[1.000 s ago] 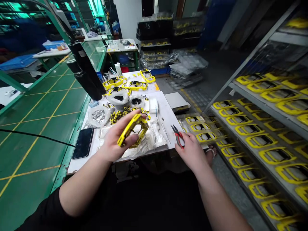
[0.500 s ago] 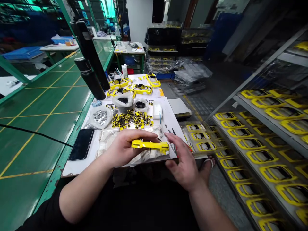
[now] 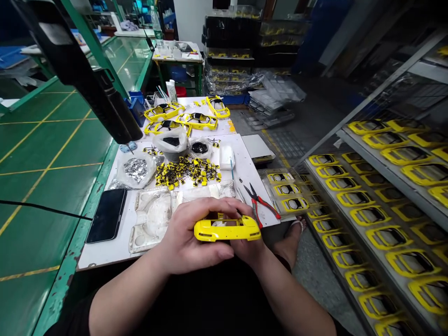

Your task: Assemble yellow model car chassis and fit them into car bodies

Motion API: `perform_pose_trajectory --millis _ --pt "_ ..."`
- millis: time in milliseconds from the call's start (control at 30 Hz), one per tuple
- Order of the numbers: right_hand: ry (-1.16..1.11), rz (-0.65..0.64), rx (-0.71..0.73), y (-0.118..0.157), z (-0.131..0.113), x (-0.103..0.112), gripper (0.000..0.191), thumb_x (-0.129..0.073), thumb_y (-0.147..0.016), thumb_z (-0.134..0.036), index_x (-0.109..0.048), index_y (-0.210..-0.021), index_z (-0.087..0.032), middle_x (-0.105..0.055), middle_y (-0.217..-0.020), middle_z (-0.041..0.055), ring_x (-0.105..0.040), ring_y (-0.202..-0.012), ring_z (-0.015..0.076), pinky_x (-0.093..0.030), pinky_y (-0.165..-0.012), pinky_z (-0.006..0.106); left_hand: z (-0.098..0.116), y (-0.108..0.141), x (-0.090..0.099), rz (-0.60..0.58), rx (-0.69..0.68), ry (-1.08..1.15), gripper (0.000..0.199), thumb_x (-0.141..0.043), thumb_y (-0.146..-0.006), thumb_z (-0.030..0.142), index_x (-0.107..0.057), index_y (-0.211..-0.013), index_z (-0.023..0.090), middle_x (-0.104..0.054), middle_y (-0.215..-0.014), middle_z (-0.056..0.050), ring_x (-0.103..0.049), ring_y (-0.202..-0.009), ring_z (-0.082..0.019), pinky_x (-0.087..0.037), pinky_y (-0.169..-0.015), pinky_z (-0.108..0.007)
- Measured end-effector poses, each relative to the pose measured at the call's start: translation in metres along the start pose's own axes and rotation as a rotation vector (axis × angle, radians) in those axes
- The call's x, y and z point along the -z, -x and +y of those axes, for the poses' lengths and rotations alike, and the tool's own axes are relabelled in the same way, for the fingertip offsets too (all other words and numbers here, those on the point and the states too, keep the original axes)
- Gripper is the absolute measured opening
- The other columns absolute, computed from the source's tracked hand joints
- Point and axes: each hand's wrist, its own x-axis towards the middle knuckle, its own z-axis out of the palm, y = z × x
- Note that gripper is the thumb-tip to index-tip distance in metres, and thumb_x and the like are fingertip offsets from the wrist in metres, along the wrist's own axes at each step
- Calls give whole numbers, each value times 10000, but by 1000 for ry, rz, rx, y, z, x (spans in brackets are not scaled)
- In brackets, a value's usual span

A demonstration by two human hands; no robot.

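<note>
A yellow toy car body (image 3: 227,231) is held up in front of my chest, one end facing me. My left hand (image 3: 189,235) wraps around its left side, thumb below and fingers over the top. Behind and beneath its right side, my right hand (image 3: 247,242) grips it, with most of the fingers hidden. Beyond the hands lie a worn whitish holder (image 3: 154,214), a heap of small yellow-and-black parts (image 3: 189,171), a bag of silver pieces (image 3: 136,169) and red-handled pliers (image 3: 261,200).
A phone (image 3: 107,215) lies at the table's left edge. A black tool (image 3: 122,116) hangs at the upper left. More yellow bodies (image 3: 198,120) rest at the back. A rack (image 3: 385,163) of bodies stands at the right, beside a clear tray (image 3: 276,198).
My right hand has closed in on the car body, which has come lower and nearer. The camera view has shifted, and the pliers are now uncovered.
</note>
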Motion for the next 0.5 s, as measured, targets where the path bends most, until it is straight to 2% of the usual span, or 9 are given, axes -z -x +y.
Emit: perform_pose_trajectory --millis 133,300,400,500 --pt "-89 -10 -21 0 -2 -1 476 -661 -1092 -295 -470 -1514 -404 -670 -1503 56 -688 -1427 275 -606 -1222 502 4 0 1 9 9 -67 466 -889 -932 578 -798 -1237 239 -883 -1167 -99 -840 -993 -246 -639 -913 -322" --pt "-149 26 -12 0 2 -5 468 -705 -1096 -341 -521 -1524 -395 -675 -1487 54 -693 -1400 271 -624 -1196 485 4 0 -1 39 0 -43 454 -940 -898 445 -796 -1265 220 -881 -1208 -96 -836 -1029 -219 -638 -923 -284" --pt "-166 33 -4 0 4 -5 429 -645 -1127 -311 -533 -1534 -390 -676 -1494 53 -701 -1388 257 -636 -1182 470 3 2 -3 92 7 -78 442 -962 -868 396 -806 -1243 222 -887 -1134 -78 -829 -975 -203 -633 -888 -270" --pt "-161 43 12 -1 5 -5 470 -670 -1104 -260 -534 -1537 -384 -674 -1503 48 -694 -1405 252 -626 -1201 449 2 4 -4 115 16 -140 417 -960 -845 347 -817 -1213 213 -879 -1052 -69 -805 -881 -187 -618 -829 -265"
